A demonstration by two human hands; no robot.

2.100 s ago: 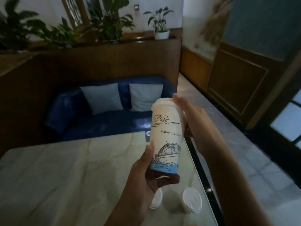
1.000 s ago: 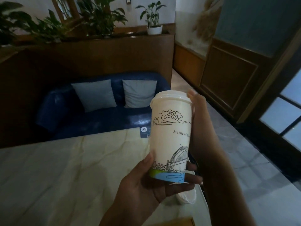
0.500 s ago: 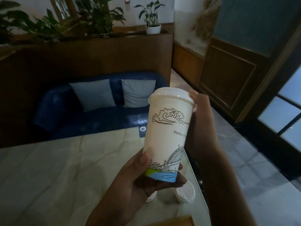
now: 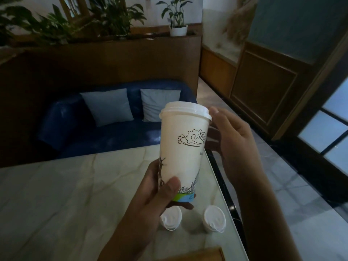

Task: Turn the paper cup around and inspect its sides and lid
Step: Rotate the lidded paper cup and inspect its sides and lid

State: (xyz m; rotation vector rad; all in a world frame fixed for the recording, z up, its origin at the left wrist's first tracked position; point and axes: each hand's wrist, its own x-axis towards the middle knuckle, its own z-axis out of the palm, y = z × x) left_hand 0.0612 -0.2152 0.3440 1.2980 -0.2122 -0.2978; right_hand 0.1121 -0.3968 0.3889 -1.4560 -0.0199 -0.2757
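A tall white paper cup (image 4: 181,147) with black line drawings and a blue-green band at its base is held upright above the table, leaning slightly left. A white plastic lid (image 4: 185,110) caps it. My left hand (image 4: 160,187) grips the cup's lower part, thumb across the front and fingers under the base. My right hand (image 4: 231,136) is beside the cup's upper right side, fingers relaxed and spread; the cup hides whether its fingertips touch the cup.
Below the held cup, two more lidded cups (image 4: 171,217) (image 4: 214,219) stand on the pale marble table (image 4: 66,194), near its right edge. A blue sofa (image 4: 105,132) with two cushions faces me. A wooden edge (image 4: 203,254) shows at the bottom.
The cup has been rotated: the cloud drawing has shifted right and the bridge has nearly gone from sight. My right hand has drawn back from the lid and opened its fingers.
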